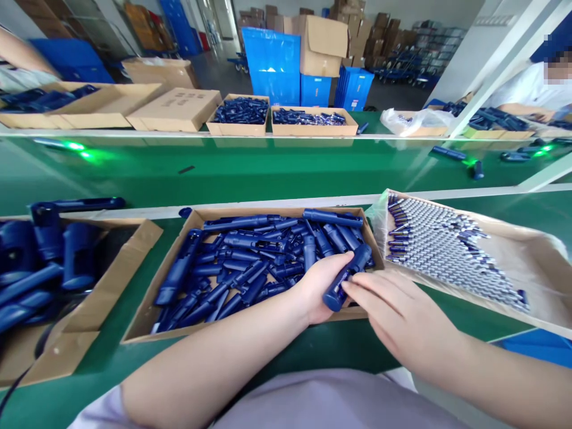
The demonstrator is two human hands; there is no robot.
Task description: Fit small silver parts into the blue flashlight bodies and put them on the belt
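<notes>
A left hand [318, 292] grips a dark-blue tubular casing [338, 290] above a cardboard tray [147, 313] heaped with similar parts [243, 241], as the right hand [406, 310] touches its side. At right, silver-ended cylinders [442, 238] line a shallow box [531, 256]; across the green bench [250, 173], a person in white [513, 89] sits near more blue pieces [498, 119].

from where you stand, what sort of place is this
Probably a factory assembly line: a long green strip that looks like a conveyor, an open box full of blue casings, and cartons stacked behind.
</notes>
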